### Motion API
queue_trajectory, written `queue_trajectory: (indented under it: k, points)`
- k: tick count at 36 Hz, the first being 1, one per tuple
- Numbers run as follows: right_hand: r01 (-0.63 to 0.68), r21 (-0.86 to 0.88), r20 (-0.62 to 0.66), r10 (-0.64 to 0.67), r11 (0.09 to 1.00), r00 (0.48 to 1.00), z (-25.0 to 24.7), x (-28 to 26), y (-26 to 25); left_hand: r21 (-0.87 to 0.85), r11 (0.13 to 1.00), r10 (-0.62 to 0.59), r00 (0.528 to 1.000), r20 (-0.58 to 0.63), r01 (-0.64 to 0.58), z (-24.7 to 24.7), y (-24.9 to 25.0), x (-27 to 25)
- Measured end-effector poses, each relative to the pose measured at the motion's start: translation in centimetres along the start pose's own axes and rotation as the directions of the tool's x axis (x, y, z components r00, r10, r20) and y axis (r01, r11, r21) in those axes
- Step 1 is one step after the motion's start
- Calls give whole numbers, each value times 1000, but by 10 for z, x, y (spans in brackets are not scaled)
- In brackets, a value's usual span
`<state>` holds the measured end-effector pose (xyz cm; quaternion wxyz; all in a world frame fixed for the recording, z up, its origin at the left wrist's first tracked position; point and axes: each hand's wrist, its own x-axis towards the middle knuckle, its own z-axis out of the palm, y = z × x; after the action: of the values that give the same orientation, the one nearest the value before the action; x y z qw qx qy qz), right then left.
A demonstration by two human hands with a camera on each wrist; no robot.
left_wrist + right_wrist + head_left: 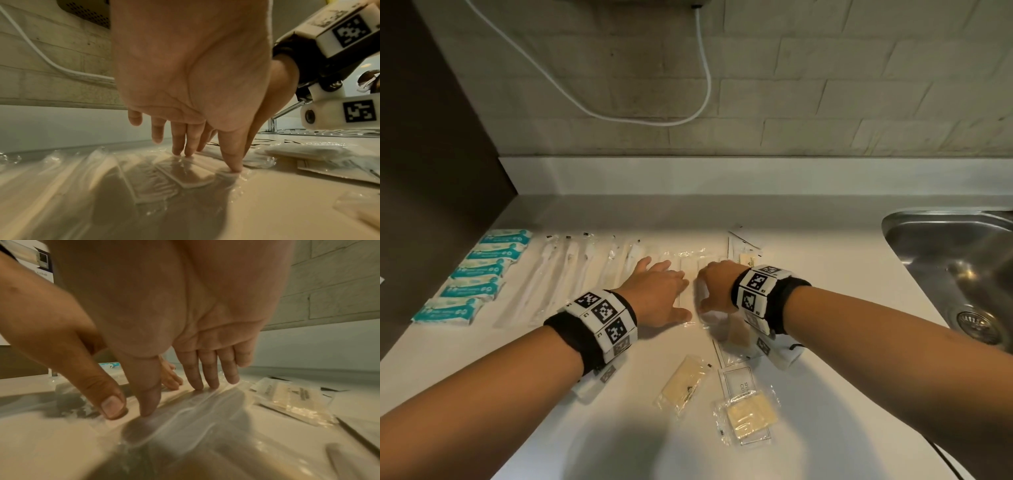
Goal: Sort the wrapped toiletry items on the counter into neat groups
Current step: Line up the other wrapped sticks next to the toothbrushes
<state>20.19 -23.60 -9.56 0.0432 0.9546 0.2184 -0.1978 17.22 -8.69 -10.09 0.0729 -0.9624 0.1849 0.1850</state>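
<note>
My left hand (667, 287) lies flat on the white counter (551, 394), its straight fingertips (185, 152) and thumb pressing a clear-wrapped comb (164, 181). Right beside it, my right hand (714, 284) touches another clear wrapper (216, 404) with straight fingers (205, 384) and thumb. To the left lie a row of teal packs (479, 270) and a row of clear-wrapped toothbrushes (571, 270). More clear wrappers (688, 257) show beyond my fingers. Neither hand holds anything.
Two yellowish sachets (685, 383) (751, 416) lie in front of my wrists, and more flat sachets (748, 257) sit at the back right. A steel sink (955, 267) is at the right, a dark cabinet side (431, 171) at the left. A white cord (654, 116) hangs on the tiled wall.
</note>
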Motion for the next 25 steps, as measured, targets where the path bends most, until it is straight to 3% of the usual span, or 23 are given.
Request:
queue_trajectory:
  k: [25]
  points:
    - [53,48,67,-56,997,996,-2,-4,-9,-127,992,-8,1000,16,10,4,-10,2]
